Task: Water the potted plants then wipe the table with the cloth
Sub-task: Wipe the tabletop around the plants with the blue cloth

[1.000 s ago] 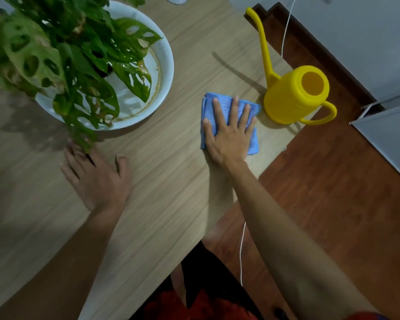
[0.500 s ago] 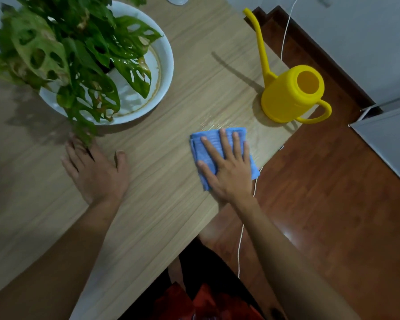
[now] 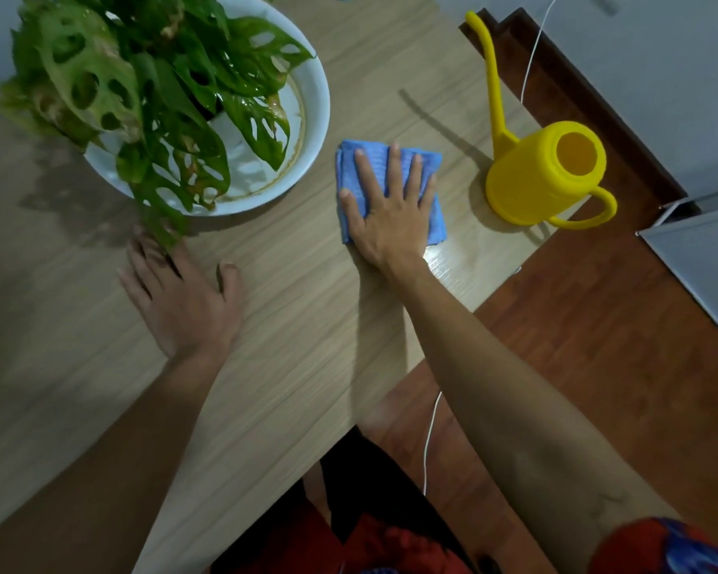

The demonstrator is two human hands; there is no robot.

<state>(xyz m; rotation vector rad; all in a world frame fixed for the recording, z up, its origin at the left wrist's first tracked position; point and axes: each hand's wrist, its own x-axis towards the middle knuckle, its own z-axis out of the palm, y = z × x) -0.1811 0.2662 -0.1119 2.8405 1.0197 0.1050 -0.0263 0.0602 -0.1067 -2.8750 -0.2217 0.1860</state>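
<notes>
A folded blue cloth (image 3: 351, 169) lies flat on the wooden table (image 3: 307, 308), and my right hand (image 3: 388, 215) presses down on it with fingers spread. My left hand (image 3: 183, 300) rests flat on the table below the plant, fingers apart, holding nothing. A green potted plant (image 3: 158, 89) with holed leaves stands in a white bowl-like saucer (image 3: 314, 118) at the upper left; one leaf hangs over my left fingertips. A yellow watering can (image 3: 531, 180) with a long spout stands upright near the table's right edge, to the right of the cloth.
The table's right edge runs diagonally beside the cloth, with reddish wood floor (image 3: 597, 345) beyond. A white cable (image 3: 430, 441) hangs down near the edge. A wet shine (image 3: 444, 254) shows on the tabletop just below the cloth. A grey panel (image 3: 705, 263) sits at far right.
My right hand slid the cloth toward me and then pushed it back away toward the plant saucer. My left hand stayed flat in place.
</notes>
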